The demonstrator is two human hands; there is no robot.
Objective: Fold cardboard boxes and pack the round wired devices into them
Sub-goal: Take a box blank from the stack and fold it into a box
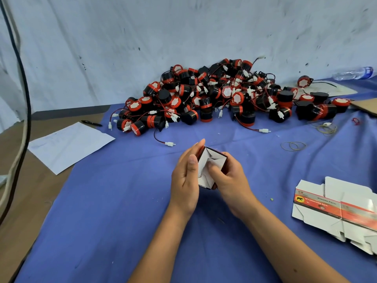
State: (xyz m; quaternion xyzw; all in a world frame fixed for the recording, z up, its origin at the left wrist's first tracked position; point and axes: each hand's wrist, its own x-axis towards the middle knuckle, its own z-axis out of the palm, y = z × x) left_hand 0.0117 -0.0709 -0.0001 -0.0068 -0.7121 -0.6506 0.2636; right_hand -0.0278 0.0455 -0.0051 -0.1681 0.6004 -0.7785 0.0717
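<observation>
Both hands are up over the middle of the blue-covered surface (pixel 102 221), working one small cardboard box (pixel 211 166) between them. The box is half formed: its white inside faces up at us, with the end flaps folded in so their creases meet in a rough star, and a dark printed outer wall with a thin red edge shows along the far side. The left hand (pixel 184 180) holds the box's left side, fingers (pixel 199 148) running up along that wall and the thumb lying over the near edge. The right hand (pixel 229 176) grips the right side, its fingers curled round the wall and the thumb pressing down on the white flaps.

Behind them, against the grey wall, lies a big heap of round wired devices (pixel 220 94): black drums with red rims and white faces, red and black leads ending in white plugs, some trailing out onto the cloth. To the right sits a stack of flat box blanks (pixel 334 209), white with an orange-red printed band. A sheet of paper (pixel 69 146) and a pen (pixel 91 123) lie to the left, rubber bands (pixel 293 146) to the right
</observation>
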